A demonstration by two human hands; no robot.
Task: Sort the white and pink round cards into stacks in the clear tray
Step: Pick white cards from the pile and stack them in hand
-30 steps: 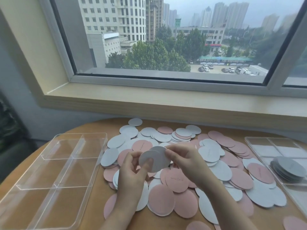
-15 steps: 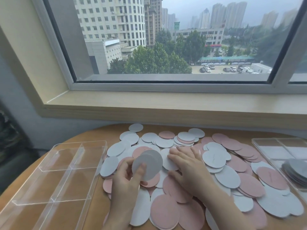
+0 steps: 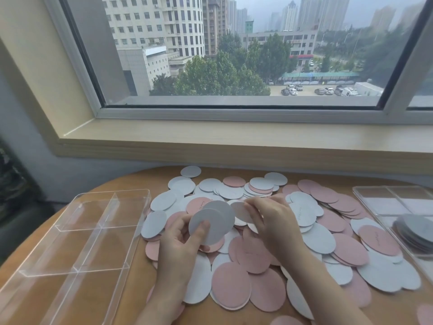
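White and pink round cards (image 3: 276, 261) lie spread in a loose heap over the round wooden table (image 3: 131, 186). My left hand (image 3: 180, 245) holds a small stack of white cards (image 3: 210, 225) upright above the heap, thumb on the front card. My right hand (image 3: 271, 221) pinches another white card (image 3: 239, 211) just right of that stack, lifted off the pile. A clear divided tray (image 3: 82, 233) stands to the left with nothing in its compartments. A second clear tray (image 3: 389, 198) at the right edge holds a stack of white cards (image 3: 414, 231).
A wide wooden window sill (image 3: 234, 141) runs behind the table below a large window. A dark object (image 3: 14, 191) sits on the floor at the far left. Bare tabletop shows between the left tray and the card heap.
My right hand, which lay flat on the heap half a second ago, has lifted with a white card pinched. The left hand keeps its stack at about the same spot.
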